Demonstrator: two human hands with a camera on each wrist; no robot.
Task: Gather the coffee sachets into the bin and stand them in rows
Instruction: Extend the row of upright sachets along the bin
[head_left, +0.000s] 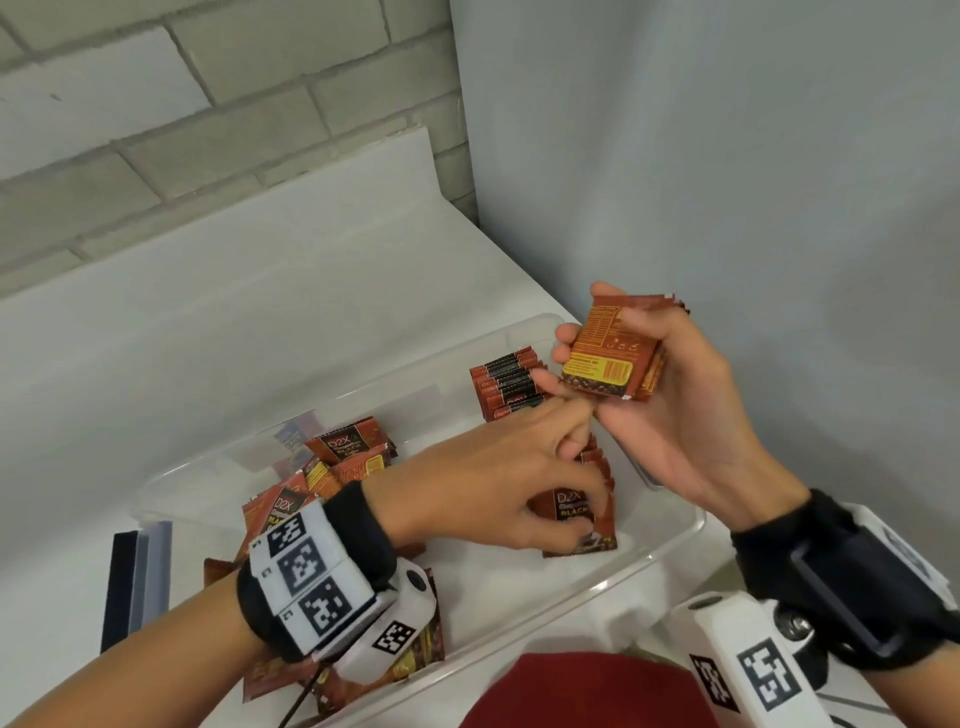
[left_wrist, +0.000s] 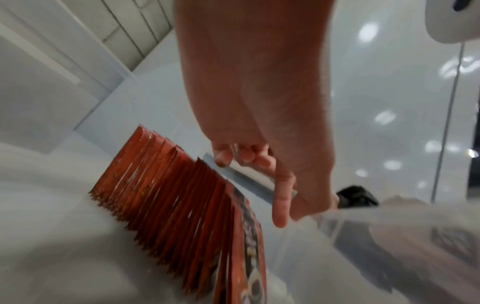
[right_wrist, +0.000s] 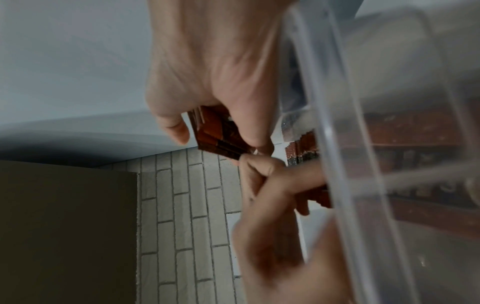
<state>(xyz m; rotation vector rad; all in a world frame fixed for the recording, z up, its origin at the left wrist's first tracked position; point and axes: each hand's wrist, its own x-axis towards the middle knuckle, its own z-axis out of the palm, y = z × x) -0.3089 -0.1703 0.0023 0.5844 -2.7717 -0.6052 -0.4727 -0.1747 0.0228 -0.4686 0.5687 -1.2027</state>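
A clear plastic bin (head_left: 218, 457) stands on a white table. Inside it, red-brown coffee sachets stand in a row (head_left: 506, 384) at the far right, and a second row (head_left: 592, 499) runs nearer. My left hand (head_left: 566, 467) reaches into the bin, fingers curled over the top of the nearer row (left_wrist: 176, 205), thumb by its front sachet. My right hand (head_left: 587, 343) is raised over the bin's right edge and grips a stack of sachets (head_left: 605, 369) between thumb and fingers. The stack (right_wrist: 221, 133) also shows in the right wrist view. Loose sachets (head_left: 348, 457) lie in a heap at the bin's left.
More loose sachets (head_left: 415, 660) lie under my left wrist at the bin's front. A dark flat object (head_left: 135, 582) stands left of the bin. A brick wall runs behind the table and a plain wall (head_left: 727, 182) closes the right side.
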